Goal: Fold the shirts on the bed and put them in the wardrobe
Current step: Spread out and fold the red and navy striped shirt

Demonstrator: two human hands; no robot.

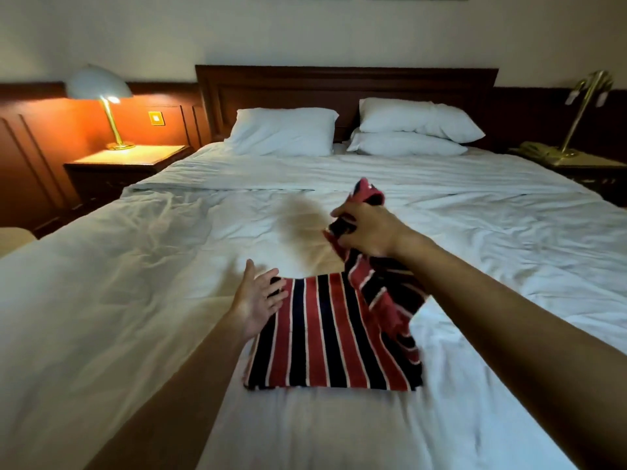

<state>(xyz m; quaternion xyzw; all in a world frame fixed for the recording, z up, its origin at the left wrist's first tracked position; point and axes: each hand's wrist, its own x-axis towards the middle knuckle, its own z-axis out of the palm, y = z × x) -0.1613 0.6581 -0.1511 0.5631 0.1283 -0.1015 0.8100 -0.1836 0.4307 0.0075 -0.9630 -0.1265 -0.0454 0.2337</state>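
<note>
Red-black shirt (325, 334) on bed (135, 266); right hand (366, 232) grasps lifted end, left hand (258, 296) fingers (275, 296) released.

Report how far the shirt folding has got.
Done: part of the striped shirt lies flat on the bed. In hand: the right hand grips its raised end; the left hand is open at its edge. Left: finishing the fold and putting it away; no wardrobe shows.
</note>
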